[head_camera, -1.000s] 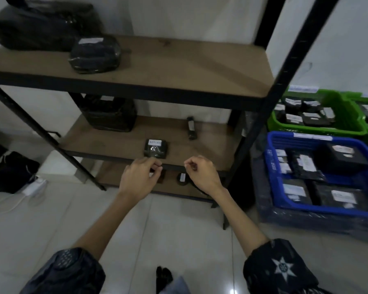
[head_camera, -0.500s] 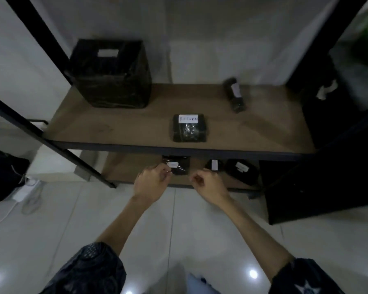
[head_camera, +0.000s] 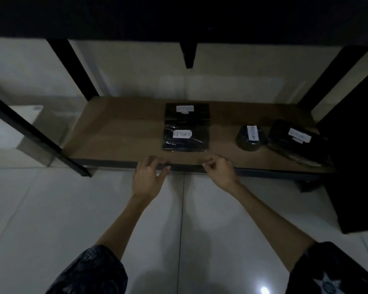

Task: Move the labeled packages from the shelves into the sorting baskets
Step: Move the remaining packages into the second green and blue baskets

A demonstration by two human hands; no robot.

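**Hands at the edge of a low shelf with four packages**

I look down at a low wooden shelf (head_camera: 119, 132), a flat brown board with a dark metal front edge, held in a black metal frame. Below it lies a pale, glossy tiled floor (head_camera: 51, 209).

I count four packages on the shelf, all wrapped in shiny, crinkled black plastic, each with a white paper label. Two are flat and rectangular, lying in the middle and touching one another. The near flat pack (head_camera: 186, 137) has a label with handwriting that seems to read "RETURN". The far flat pack (head_camera: 187, 113) lies just behind it; its label is too blurred to read. To the right, well apart, sits a round pack (head_camera: 251, 137) with a narrow upright label. Just beside that, at the right end, lies a bulky, rounded oblong pack (head_camera: 295, 141), set at an angle.

Two bare hands reach to the front edge, near the flat packs. The left hand (head_camera: 149, 177) holds nothing, fingers loosely spread over the shelf's edge. The right hand (head_camera: 219, 169) holds nothing, fingers curled in. The hands are apart.
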